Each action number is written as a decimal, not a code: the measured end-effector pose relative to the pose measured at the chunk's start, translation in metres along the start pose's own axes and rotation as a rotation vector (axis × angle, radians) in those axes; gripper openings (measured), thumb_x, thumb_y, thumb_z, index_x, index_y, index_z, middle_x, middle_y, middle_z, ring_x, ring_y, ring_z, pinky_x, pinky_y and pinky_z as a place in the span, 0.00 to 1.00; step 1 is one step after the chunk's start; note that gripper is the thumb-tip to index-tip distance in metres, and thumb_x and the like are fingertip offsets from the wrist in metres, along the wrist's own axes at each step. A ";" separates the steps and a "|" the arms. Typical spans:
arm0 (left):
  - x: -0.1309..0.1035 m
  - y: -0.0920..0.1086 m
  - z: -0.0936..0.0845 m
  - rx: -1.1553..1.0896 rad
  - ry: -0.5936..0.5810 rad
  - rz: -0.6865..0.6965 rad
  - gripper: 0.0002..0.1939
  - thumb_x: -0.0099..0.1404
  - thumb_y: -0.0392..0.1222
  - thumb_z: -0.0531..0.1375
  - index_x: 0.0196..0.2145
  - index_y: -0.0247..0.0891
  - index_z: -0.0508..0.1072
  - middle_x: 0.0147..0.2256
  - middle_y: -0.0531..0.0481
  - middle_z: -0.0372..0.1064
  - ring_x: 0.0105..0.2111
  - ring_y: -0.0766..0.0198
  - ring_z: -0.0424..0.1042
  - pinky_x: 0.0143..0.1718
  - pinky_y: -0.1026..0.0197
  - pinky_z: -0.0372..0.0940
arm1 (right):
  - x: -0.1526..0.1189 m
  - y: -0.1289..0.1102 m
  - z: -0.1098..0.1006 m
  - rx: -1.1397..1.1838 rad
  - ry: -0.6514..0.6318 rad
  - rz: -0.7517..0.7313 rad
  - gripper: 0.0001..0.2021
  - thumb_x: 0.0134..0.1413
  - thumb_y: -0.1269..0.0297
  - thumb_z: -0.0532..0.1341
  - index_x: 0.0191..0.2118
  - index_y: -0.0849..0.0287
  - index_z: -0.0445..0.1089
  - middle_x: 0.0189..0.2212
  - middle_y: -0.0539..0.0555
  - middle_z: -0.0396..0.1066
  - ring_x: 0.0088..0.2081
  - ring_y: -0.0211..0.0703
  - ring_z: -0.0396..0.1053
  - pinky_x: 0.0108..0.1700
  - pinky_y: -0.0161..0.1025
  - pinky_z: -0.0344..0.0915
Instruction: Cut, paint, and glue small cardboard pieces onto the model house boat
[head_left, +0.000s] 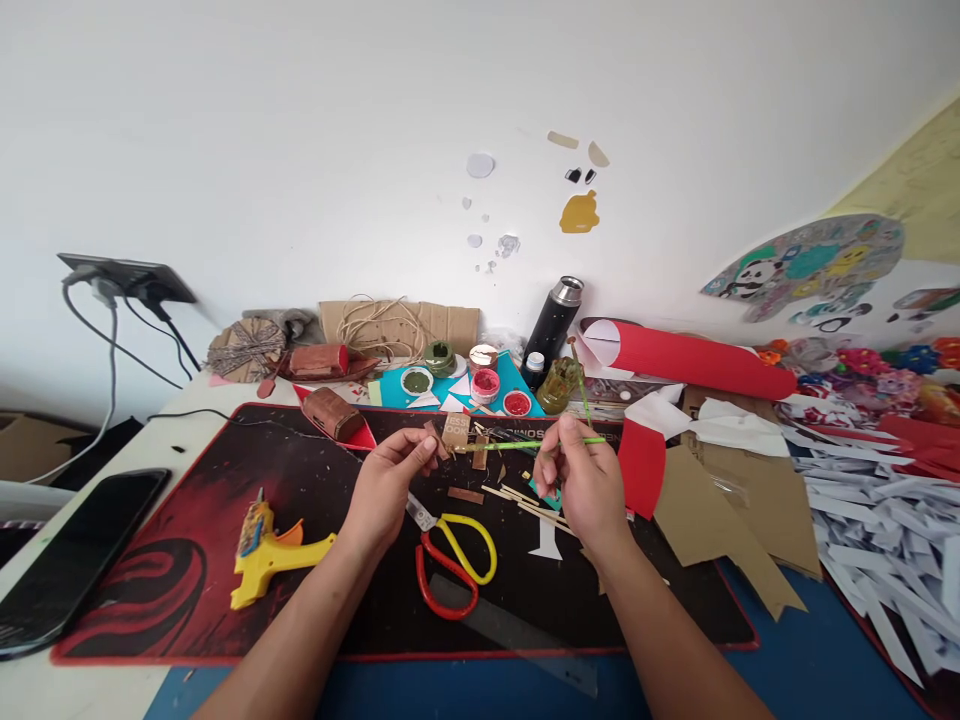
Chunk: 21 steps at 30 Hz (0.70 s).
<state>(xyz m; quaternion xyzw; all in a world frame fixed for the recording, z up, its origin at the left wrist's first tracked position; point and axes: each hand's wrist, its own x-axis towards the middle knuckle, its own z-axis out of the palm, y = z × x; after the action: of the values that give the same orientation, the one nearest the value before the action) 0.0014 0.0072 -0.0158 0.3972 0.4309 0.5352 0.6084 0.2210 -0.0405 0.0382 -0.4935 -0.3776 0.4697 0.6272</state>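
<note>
Between the thumb and fingers of my left hand [390,485] is a small brown-painted piece [431,430], mostly covered by the fingertips. My right hand [589,485] grips a thin green paintbrush [525,443], held almost level. Its bristle end points left and reaches the brown piece or very close to it; I cannot tell if they touch. Below the hands lie scissors [469,588] with one red and one yellow handle. A small brown strip [466,495] and several thin wooden sticks [525,497] rest on the black-and-red mat [360,625].
A yellow glue gun [262,565] and a phone [82,555] are at left. Behind my hands stand open paint jars [485,385], a jar of murky liquid [556,388] and a black thermos [551,320]. Brown-painted boat-like models [334,415], cardboard [690,510] and paper strips [885,540] flank the mat.
</note>
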 end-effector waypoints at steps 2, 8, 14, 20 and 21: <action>0.000 0.001 0.000 -0.004 0.015 0.016 0.20 0.53 0.56 0.78 0.29 0.38 0.80 0.28 0.49 0.75 0.28 0.64 0.67 0.31 0.62 0.61 | -0.001 0.001 -0.005 -0.013 0.021 0.001 0.29 0.59 0.33 0.68 0.28 0.56 0.69 0.13 0.45 0.62 0.14 0.36 0.64 0.16 0.31 0.55; -0.001 0.004 0.003 -0.066 0.031 0.006 0.21 0.52 0.57 0.79 0.29 0.38 0.80 0.29 0.50 0.74 0.29 0.64 0.67 0.31 0.63 0.62 | -0.004 -0.001 -0.006 -0.091 0.038 -0.019 0.28 0.59 0.33 0.69 0.32 0.58 0.74 0.18 0.47 0.68 0.15 0.35 0.65 0.16 0.30 0.55; -0.003 0.005 0.004 -0.126 0.020 -0.008 0.19 0.52 0.54 0.79 0.28 0.38 0.79 0.29 0.50 0.74 0.29 0.66 0.67 0.31 0.63 0.62 | -0.010 0.012 0.013 -0.160 -0.102 0.009 0.26 0.60 0.35 0.68 0.34 0.58 0.78 0.23 0.49 0.70 0.17 0.35 0.68 0.16 0.30 0.54; -0.007 0.009 0.005 -0.178 -0.022 -0.016 0.18 0.52 0.52 0.80 0.28 0.38 0.80 0.29 0.50 0.75 0.29 0.65 0.69 0.32 0.63 0.63 | -0.015 0.037 0.031 -0.201 -0.165 0.027 0.18 0.60 0.45 0.70 0.37 0.57 0.77 0.24 0.48 0.72 0.18 0.35 0.68 0.17 0.31 0.56; -0.007 0.009 0.005 -0.184 -0.025 -0.019 0.18 0.52 0.51 0.80 0.28 0.38 0.80 0.29 0.50 0.75 0.29 0.65 0.68 0.32 0.63 0.63 | -0.015 0.039 0.034 -0.198 -0.170 0.031 0.17 0.60 0.47 0.70 0.37 0.57 0.77 0.24 0.48 0.72 0.18 0.35 0.68 0.18 0.31 0.56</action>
<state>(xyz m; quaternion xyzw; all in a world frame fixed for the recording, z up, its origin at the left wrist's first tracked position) 0.0031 0.0010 -0.0045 0.3426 0.3759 0.5617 0.6526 0.1768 -0.0436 0.0080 -0.5171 -0.4663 0.4798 0.5338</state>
